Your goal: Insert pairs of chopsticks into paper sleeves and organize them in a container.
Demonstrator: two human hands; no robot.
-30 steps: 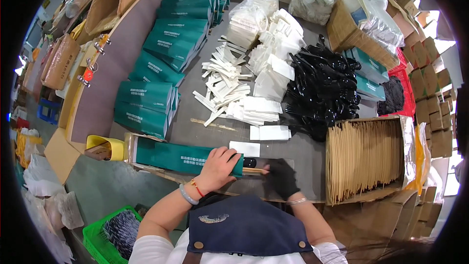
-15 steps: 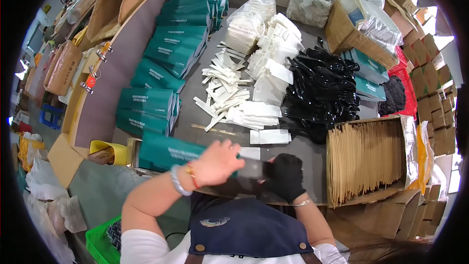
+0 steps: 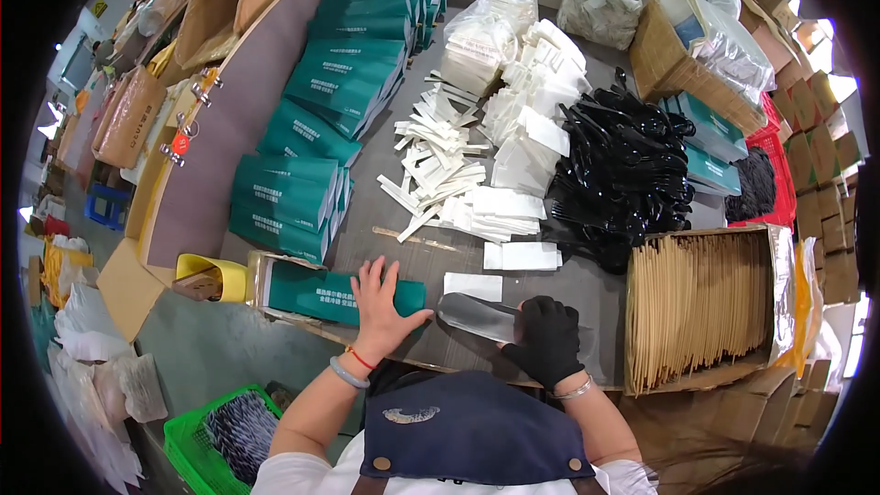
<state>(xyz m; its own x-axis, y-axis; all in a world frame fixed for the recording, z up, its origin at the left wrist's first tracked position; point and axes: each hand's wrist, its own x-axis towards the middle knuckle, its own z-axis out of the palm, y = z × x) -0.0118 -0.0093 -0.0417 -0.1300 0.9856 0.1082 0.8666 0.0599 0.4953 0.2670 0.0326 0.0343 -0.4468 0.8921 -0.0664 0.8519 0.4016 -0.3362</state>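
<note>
My left hand (image 3: 379,301) lies with fingers spread on a flat green printed packet (image 3: 307,293) along the table's front edge. That packet's left end sits against a small open cardboard box (image 3: 258,277). My right hand (image 3: 547,337), in a black glove with bare fingertips, closes on a grey see-through strip with a rounded end (image 3: 477,315). The strip points left toward my left thumb; its exact kind cannot be made out. Just beyond it lies a white paper packet (image 3: 473,287). Another white packet (image 3: 522,257) lies farther off.
Green packets (image 3: 344,78) stand in overlapping stacks along the left wall. Narrow white paper strips (image 3: 440,156), white packets (image 3: 532,92) and a heap of black plastic cutlery (image 3: 623,165) cover the middle. On the right is a box of thin wooden sticks (image 3: 701,307).
The green packet has come down flat at the left front, and my left hand has opened on it. My right hand has shifted slightly, with the grey strip now showing more clearly.
</note>
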